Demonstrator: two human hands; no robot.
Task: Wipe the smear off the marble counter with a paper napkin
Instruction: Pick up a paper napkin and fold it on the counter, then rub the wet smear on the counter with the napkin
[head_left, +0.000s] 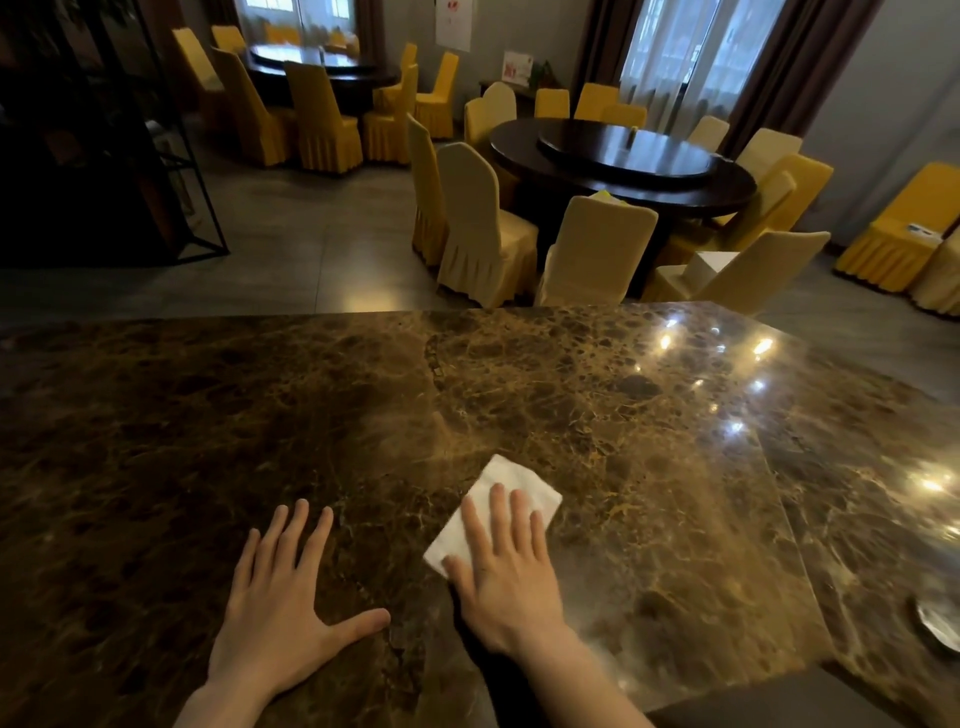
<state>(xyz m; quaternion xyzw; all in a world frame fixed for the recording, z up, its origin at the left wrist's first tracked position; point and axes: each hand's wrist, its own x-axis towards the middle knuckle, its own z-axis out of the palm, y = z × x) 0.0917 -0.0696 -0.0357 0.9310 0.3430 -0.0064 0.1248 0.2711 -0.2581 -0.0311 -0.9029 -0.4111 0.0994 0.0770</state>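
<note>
Marble, brown and veined with gold, fills the lower half of the head view: the counter (363, 415) is glossy, and ceiling lights glare off its right side. On it lies the paper napkin (511, 480), white and folded into a rectangle, near the front edge and a little right of centre. Its long axis runs diagonally, from a near-left corner beside the thumb up to a far-right corner pointing toward the round dining table (623, 166) behind. The right hand (506, 577) lies flat on the napkin's near half, fingers spread and extended, gripping nothing; it presses the paper down, probably so a push drags the whole sheet across the stone. The left hand (283, 597) is splayed open on bare marble just beside it, holding nothing, likely bracing the body. No smear is distinct; a hazy dull patch near the right forearm may be reflection
</note>
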